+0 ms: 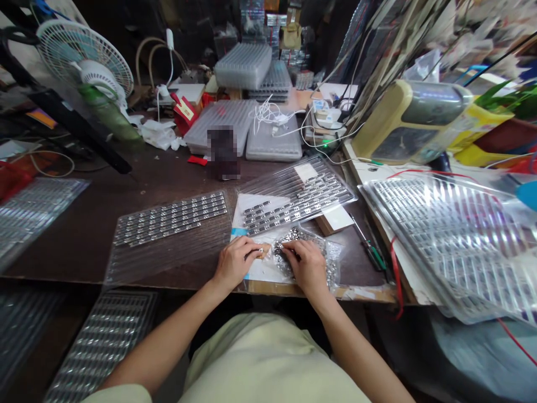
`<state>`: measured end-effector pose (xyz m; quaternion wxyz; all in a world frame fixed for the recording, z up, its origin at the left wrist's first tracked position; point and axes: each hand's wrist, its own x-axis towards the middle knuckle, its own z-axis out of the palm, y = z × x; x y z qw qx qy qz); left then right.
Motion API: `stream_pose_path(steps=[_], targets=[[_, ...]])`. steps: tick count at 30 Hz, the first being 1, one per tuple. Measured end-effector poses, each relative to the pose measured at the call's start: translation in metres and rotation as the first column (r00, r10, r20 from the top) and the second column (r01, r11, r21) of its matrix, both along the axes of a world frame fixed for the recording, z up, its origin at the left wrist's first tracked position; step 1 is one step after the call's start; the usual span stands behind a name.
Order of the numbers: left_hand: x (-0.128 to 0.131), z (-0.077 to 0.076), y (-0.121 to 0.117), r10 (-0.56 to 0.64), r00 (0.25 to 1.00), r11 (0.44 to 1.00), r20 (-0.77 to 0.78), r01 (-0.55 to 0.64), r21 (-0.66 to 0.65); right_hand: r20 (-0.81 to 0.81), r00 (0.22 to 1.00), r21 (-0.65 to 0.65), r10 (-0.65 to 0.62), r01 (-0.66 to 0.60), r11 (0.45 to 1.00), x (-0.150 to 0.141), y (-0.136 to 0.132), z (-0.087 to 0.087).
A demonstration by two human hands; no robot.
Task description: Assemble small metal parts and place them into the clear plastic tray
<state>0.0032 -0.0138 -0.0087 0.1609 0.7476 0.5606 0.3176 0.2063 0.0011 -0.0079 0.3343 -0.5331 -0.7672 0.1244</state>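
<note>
My left hand (235, 262) sits on a white sheet (247, 210) and pinches a small metal connector (254, 252) between its fingertips. My right hand (308, 267) rests on a heap of loose metal connectors (291, 249) on a clear plastic bag (331, 260), its fingertips in the heap. Just beyond my hands, a clear blister tray (297, 193) holds rows of connectors, partly filled. A second clear tray (170, 218) lies to the left with connectors in its upper rows.
Stacked full trays (453, 240) lie at the right. Beyond them stand a beige device (411, 120) and white cables (268, 115). Grey stacked trays (243, 66) and a fan (84, 56) stand at the back. A green-handled screwdriver (375, 254) lies right of the bag.
</note>
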Motion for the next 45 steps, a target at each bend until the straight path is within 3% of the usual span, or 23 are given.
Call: stream_pose_path(steps=[6,10,13,16,20,25,33,42,45], targets=[[-0.004,0.0,0.001,0.138,0.969,0.99,0.207,-0.142,0.003,0.096,0.994,-0.043,0.054,-0.05,0.998,-0.032,0.002,0.005],[-0.005,0.0,0.002,0.147,0.966,0.989,0.213,-0.148,-0.011,0.186,0.981,0.008,0.047,-0.049,0.999,-0.048,0.002,0.002],[-0.006,-0.001,0.002,0.155,0.969,0.988,0.192,-0.156,-0.008,0.216,0.975,0.024,0.053,-0.06,0.998,-0.043,0.0,0.003],[-0.006,0.0,0.002,0.15,0.972,0.989,0.179,-0.149,-0.014,0.26,0.965,0.049,-0.022,0.009,0.999,-0.025,-0.001,0.007],[0.001,0.004,0.004,0.082,0.991,0.996,0.109,-0.084,0.008,0.303,0.952,0.058,-0.05,0.035,0.998,-0.003,-0.002,0.006],[0.013,0.004,0.007,-0.056,0.998,0.997,0.041,0.054,0.048,0.228,0.973,0.037,-0.03,0.022,0.999,0.001,-0.003,-0.002],[0.013,-0.003,0.008,-0.083,0.996,0.996,0.028,0.082,0.032,0.137,0.99,0.03,-0.034,0.031,0.999,-0.001,-0.005,-0.004],[0.017,-0.001,0.008,-0.085,0.99,0.996,0.113,0.081,0.038,-0.009,1.0,0.062,0.001,-0.001,0.998,0.004,-0.003,-0.011],[0.0,0.006,0.017,0.012,0.994,0.997,0.113,-0.02,0.069,-0.008,1.0,0.063,-0.005,0.006,0.998,0.003,-0.003,-0.007]])
